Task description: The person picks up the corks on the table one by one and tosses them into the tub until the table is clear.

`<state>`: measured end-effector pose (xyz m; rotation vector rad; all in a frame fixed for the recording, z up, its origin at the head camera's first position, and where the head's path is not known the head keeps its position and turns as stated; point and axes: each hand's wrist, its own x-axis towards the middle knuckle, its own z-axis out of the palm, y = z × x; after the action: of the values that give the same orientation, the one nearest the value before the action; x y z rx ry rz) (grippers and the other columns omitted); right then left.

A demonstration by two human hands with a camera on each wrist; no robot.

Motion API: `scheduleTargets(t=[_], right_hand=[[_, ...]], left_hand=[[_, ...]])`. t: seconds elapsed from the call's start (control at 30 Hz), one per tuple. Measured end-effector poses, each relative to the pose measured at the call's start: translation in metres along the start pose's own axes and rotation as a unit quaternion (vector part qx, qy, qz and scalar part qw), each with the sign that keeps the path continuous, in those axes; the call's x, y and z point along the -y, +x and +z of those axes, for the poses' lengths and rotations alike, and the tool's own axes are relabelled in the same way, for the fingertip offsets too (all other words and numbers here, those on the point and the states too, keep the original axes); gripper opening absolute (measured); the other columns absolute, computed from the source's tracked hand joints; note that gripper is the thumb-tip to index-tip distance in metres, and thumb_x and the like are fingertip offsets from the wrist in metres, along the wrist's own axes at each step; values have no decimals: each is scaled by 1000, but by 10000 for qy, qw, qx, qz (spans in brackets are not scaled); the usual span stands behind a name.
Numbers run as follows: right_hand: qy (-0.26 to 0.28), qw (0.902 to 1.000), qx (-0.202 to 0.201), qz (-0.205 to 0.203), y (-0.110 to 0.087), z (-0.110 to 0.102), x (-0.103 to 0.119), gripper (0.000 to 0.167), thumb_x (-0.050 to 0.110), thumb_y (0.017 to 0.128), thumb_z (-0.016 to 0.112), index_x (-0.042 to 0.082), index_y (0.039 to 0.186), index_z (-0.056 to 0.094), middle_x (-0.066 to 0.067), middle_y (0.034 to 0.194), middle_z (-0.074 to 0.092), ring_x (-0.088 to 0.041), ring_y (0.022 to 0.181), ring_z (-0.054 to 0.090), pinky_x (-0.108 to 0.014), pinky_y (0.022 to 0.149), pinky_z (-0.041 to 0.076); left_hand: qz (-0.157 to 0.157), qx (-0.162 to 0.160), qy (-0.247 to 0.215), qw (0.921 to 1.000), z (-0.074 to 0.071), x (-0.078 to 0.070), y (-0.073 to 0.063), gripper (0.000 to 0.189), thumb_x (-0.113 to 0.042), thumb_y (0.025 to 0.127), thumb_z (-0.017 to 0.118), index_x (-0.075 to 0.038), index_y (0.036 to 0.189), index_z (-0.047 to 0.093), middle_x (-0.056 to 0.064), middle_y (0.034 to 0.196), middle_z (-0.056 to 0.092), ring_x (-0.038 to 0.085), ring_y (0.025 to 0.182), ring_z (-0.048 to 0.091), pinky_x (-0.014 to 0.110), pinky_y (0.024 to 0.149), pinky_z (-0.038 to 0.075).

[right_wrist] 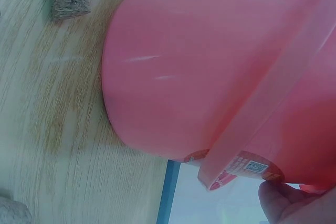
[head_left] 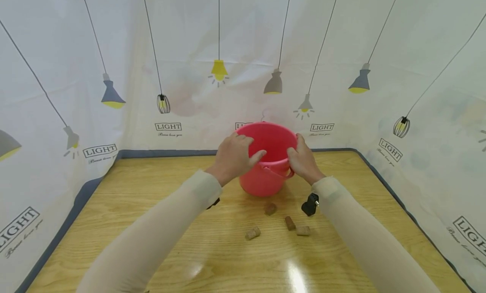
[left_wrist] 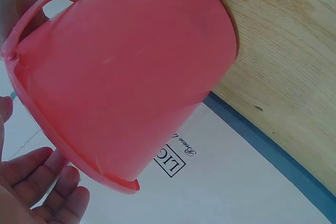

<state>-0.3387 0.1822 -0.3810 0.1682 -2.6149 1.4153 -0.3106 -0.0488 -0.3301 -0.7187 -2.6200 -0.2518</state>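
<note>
A pink bucket (head_left: 262, 181) with a carrying handle stands on the wooden table, its mouth towards me. On the right side of its rim, my right hand (head_left: 303, 161) grips the edge; the right wrist view shows that hand's fingers (right_wrist: 273, 198) at the rim, beside a printed label. At the left rim is my left hand (head_left: 233, 156), its thumb stretched over the opening. Loosely bent fingers (left_wrist: 65, 182) of this hand lie against or just beside the rim in the left wrist view, not wrapped around it. The bucket's bottom inside is hidden.
Several corks lie in front of the bucket: a round one (head_left: 270, 208), a darker one (head_left: 290, 223), a pale one (head_left: 303, 230) and another cork (head_left: 252, 233) to the left. White cloth (head_left: 190, 44) printed with lamps hangs around the table's back and sides.
</note>
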Motion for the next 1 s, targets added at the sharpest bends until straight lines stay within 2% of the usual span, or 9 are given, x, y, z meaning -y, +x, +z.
scheduleTargets(t=[0.23, 0.47, 0.77, 1.0], right_hand=[[16, 10000, -5, 5, 0, 1, 0, 70, 18, 102, 35, 1, 163, 6, -22, 163, 29, -38, 145, 36, -56, 117, 33], [42, 10000, 14, -25, 0, 1, 0, 69, 18, 102, 35, 2, 163, 7, -22, 161, 32, -38, 142, 39, -56, 115, 36], [69, 10000, -1, -30, 1, 0, 0, 68, 18, 102, 35, 1, 163, 9, -23, 159, 36, -38, 139, 41, -56, 113, 38], [25, 10000, 8, -15, 0, 0, 0, 69, 18, 102, 35, 1, 163, 8, -23, 160, 34, -38, 140, 40, -56, 114, 37]], left_hand=[[157, -296, -116, 9994, -1, 4, -3, 48, -46, 93, 71, -6, 119, 71, 8, 109, 76, 24, 99, 69, 37, 92, 58], [116, -422, -287, 9986, -6, 6, -8, 47, -43, 92, 73, -7, 122, 71, 7, 111, 75, 24, 100, 67, 36, 89, 59], [68, -526, -491, 9974, -11, 14, -18, 43, -41, 93, 73, -7, 118, 72, 6, 102, 75, 20, 87, 62, 33, 78, 58], [218, -691, -441, 9964, -13, 19, -29, 38, -39, 93, 73, -7, 112, 73, 5, 94, 74, 19, 82, 61, 31, 72, 57]])
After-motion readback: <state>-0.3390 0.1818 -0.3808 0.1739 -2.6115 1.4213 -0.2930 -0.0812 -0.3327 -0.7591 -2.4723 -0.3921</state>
